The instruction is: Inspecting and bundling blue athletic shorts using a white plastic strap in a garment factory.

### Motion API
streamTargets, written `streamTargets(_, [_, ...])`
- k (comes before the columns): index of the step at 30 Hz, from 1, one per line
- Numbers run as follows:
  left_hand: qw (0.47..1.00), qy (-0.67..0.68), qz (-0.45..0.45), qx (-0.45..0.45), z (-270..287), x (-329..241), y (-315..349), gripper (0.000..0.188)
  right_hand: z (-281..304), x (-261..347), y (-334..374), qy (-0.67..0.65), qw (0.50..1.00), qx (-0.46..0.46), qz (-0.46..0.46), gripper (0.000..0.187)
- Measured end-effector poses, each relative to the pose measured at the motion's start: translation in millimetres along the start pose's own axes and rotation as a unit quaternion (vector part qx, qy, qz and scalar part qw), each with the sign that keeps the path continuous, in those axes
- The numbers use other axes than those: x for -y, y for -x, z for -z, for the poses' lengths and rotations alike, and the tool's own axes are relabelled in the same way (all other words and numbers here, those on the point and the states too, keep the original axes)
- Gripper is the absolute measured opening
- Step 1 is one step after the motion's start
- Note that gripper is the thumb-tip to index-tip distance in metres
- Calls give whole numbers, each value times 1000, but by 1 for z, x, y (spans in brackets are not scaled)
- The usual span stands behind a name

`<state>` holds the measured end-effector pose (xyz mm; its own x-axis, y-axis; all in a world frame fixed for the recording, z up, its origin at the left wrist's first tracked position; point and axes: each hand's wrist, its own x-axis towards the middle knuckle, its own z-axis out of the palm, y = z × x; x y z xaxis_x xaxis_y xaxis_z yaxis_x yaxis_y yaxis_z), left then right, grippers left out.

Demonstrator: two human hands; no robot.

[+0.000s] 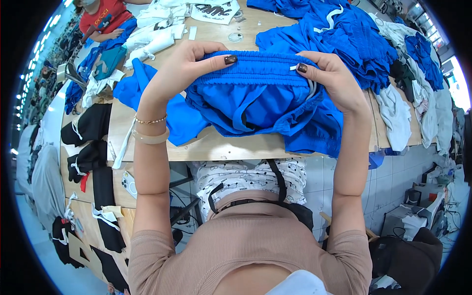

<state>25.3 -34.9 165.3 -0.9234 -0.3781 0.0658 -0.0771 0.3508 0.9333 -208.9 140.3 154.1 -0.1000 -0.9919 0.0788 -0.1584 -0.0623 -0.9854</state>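
Note:
Both my hands grip the gathered elastic waistband of a blue garment [255,103], which looks like a pair of shorts or trousers. My left hand [199,61] pinches the band at its left end, thumb on the near side and fingers behind. At the other end my right hand [328,73] pinches it the same way, next to a small white tag or cord end. The waist opening faces me, showing the inside of the cloth. Below the band, the blue fabric hangs in folds down onto the wooden table [231,150].
A large heap of blue garments [344,42] lies at the back right. White cloth pieces [157,44] are at the back left, near a person in red [105,19]. Rolled black cloth bundles [88,123] and a phone [129,184] lie left. White garments [396,115] hang over the right edge.

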Motion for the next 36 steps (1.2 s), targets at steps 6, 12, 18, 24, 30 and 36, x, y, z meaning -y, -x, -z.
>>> streamTargets(6, [998, 66, 10, 18, -4, 14, 0, 22, -3, -8, 2, -30, 1000, -1, 9, 25])
streamTargets(12, [995, 92, 44, 0, -4, 19, 2, 22, 0, -14, 0, -41, 999, 26, 5, 27])
streamTargets(18, [999, 25, 8, 39, -7, 7, 6, 27, -3, -7, -1, -8, 1000, 2, 16, 18])
streamTargets(24, [999, -32, -31, -6, -9, 14, -6, 28, -11, 16, -7, 172, 985, 25, 20, 39])
streamTargets(30, [998, 43, 34, 20, -8, 14, -9, 33, -12, 5, -9, 161, 987, 2, -6, 16])
streamTargets(36, [995, 28, 6, 90, -9, 11, -5, 37, -7, 0, -5, 49, 998, 26, -42, 14])
